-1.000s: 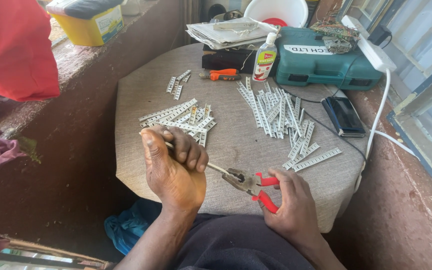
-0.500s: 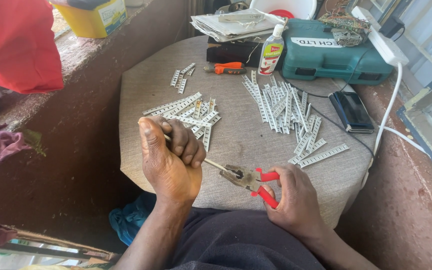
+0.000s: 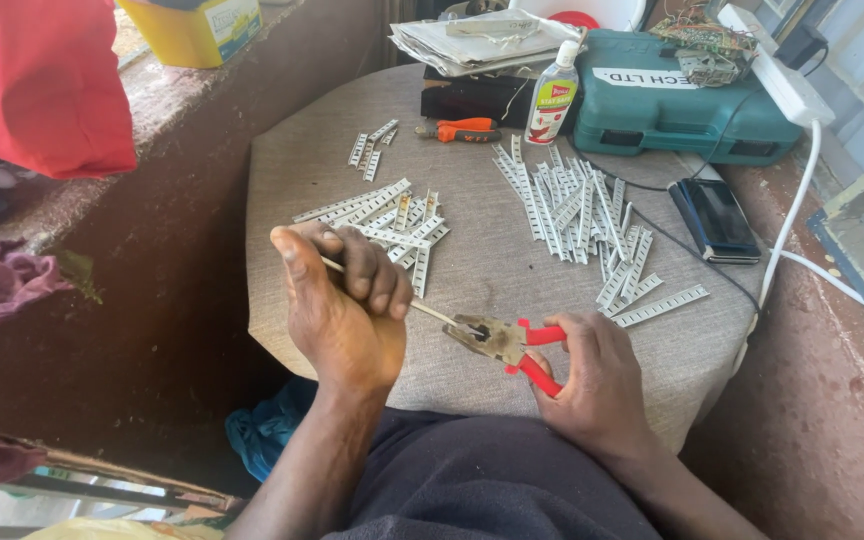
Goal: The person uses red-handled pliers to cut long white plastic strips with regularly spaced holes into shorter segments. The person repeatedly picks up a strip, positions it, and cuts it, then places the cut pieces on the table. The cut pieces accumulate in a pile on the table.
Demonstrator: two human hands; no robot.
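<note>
**Pliers biting a thin strip over the grey worktop**

Pliers [image 3: 500,340] with red handles sat in the right hand [image 3: 592,385], whose grip was closed round those handles near the front edge of the worktop [image 3: 472,265]. Their metal nose was clamped on one end of a thin pale strip [image 3: 430,311]. The left hand [image 3: 340,300] was curled into a fist round the other end of that strip, grip shut tight, thumb upward, so the strip ran slanting between the two hands just above the cloth-covered surface.

Behind the left hand lay a loose heap of short white strips [image 3: 392,225]. A larger scatter of the same strips [image 3: 582,215] spread across the right half, and a few more [image 3: 372,150] lay apart toward the far left. At the back stood a white squeeze bottle [image 3: 554,95], upright, just beside a green tool case [image 3: 687,100]. An orange-handled tool [image 3: 460,130] lay in front of the bottle. A dark phone [image 3: 717,218] lay flat near the right edge, beside a white cable [image 3: 787,225].
</note>
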